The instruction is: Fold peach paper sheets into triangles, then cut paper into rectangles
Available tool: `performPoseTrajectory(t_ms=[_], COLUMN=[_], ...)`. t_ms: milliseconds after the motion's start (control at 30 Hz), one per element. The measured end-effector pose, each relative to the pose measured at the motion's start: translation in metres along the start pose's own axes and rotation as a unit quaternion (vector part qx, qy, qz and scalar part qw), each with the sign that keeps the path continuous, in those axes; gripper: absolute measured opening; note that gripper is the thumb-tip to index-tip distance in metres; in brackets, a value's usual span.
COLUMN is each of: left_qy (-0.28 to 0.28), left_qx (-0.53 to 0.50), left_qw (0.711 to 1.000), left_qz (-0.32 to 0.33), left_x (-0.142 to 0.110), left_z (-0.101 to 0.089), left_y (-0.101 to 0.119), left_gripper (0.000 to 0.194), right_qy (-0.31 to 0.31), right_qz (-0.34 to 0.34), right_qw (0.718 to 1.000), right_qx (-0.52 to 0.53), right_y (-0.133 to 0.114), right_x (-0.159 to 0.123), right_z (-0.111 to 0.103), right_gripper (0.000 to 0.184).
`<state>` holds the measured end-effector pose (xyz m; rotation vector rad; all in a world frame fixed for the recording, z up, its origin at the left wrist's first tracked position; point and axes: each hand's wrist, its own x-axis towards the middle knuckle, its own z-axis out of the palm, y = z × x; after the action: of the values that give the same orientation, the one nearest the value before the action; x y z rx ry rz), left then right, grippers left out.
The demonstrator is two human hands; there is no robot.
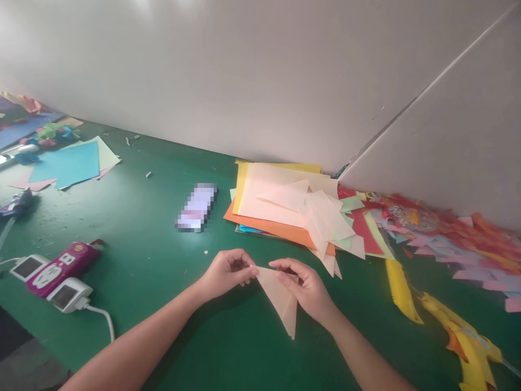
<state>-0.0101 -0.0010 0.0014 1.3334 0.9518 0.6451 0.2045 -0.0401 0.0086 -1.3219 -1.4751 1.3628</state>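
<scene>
Between both hands is a folded peach-coloured paper triangle (279,296), its narrow tip pointing down toward me over the green table (163,304). My left hand (232,274) pinches its upper left corner between thumb and fingers. On the right side, my right hand (303,285) grips the paper near the top edge, thumb in front and the other fingers curled behind. Just beyond the hands lies a stack of coloured paper sheets (272,190), topped with several loose peach paper pieces (325,217).
A phone (196,207) with a blurred-out screen lies left of the stack. At left are a purple power strip (65,269) with white chargers and blue paper (71,163). To the right lie a yellow cutter (402,290), a yellow glue gun (464,336) and paper scraps (459,233).
</scene>
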Motion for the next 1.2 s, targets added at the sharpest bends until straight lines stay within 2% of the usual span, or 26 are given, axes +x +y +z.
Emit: performPoseTrajectory(t_ms=[133,300,467,633,800,1200], left_qy=[-0.014,-0.062,-0.069,-0.062,-0.046,0.02], left_qx=[-0.027,-0.122,-0.137,-0.129,-0.156,-0.126], left_qw=[1.0,0.99,0.986,0.987,0.986,0.992], left_qz=[-0.006,0.02,0.06,0.075,0.045,-0.019], left_x=[0.0005,0.0,-0.0003,0.0005,0.0007,-0.001], left_z=[-0.0005,0.0025,0.005,0.0062,0.0083,0.0094], left_y=[-0.0029,-0.0016,0.002,0.002,0.0009,-0.0011], left_gripper=[0.028,0.033,0.02,0.015,0.016,0.02], right_qy=[-0.005,0.033,0.023,-0.007,-0.007,0.013], right_qz=[0.006,0.026,0.035,0.028,0.033,0.021], right_qw=[1.0,0.999,0.999,1.0,0.999,1.0], right_qx=[-0.013,-0.023,-0.007,-0.005,0.001,0.007], right_y=[-0.001,-0.0014,-0.0025,-0.0042,-0.0033,-0.0051], right_x=[0.0001,-0.0005,-0.0002,0.0,-0.0013,-0.0024], right_z=[0.0036,0.0075,0.0082,0.0075,0.0072,0.0094], right_gripper=[0.02,0.02,0.021,0.019,0.019,0.018])
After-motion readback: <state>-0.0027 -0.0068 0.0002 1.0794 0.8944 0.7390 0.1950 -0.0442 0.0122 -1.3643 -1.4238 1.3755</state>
